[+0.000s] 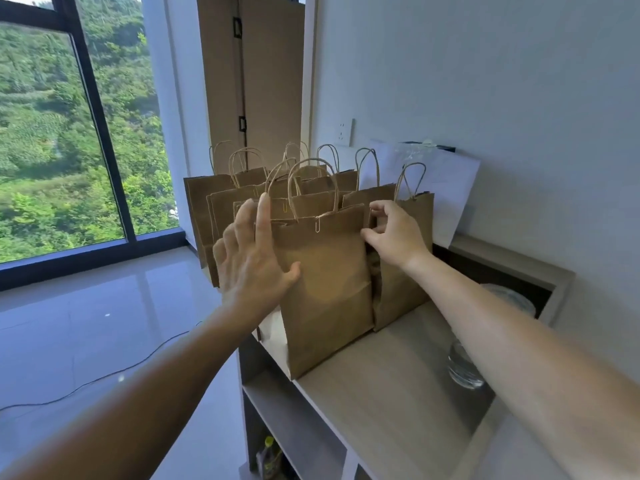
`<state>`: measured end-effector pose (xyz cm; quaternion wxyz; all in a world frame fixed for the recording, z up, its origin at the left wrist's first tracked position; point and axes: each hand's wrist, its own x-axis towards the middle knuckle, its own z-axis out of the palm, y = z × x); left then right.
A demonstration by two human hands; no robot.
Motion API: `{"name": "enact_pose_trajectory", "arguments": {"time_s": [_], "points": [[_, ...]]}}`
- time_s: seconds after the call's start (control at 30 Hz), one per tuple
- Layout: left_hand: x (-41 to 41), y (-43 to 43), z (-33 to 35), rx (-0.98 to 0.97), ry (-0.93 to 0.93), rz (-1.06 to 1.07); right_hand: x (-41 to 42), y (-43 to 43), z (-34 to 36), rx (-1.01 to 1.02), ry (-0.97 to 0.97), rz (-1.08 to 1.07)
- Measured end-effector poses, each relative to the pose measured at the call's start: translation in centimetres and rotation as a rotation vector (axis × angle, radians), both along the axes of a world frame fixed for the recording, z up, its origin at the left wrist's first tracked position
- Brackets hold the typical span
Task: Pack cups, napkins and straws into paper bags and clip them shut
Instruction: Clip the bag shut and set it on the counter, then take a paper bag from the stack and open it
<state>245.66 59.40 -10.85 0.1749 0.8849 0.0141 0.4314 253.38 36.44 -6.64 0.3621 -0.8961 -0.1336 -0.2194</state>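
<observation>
A brown paper bag [325, 282] with twisted handles stands upright at the left end of the wooden counter [398, 386]. A metal paper clip [317, 224] holds its top edge shut. My left hand [251, 258] is spread flat against the bag's left side, fingers apart. My right hand [394, 233] pinches the bag's upper right corner. Behind it stand several more brown paper bags [225, 206], crowded together, and one [408, 244] at the right. A stack of clear plastic cups [462, 367] lies under my right forearm.
White paper sheets [446, 188] lean on the wall behind the bags. A sunken compartment [512, 282] at the right holds plastic lids. Open shelves [298, 427] lie below the counter. At the left are a glossy floor with a cable [104, 375] and a big window.
</observation>
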Motion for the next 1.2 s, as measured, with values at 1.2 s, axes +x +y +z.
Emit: {"name": "enact_pose_trajectory", "arguments": {"time_s": [1.2], "points": [[-27.2, -56.7, -5.9, 0.753, 0.51, -0.986, -49.7, -45.5, -12.0, -0.106, 0.385, -0.813]]}}
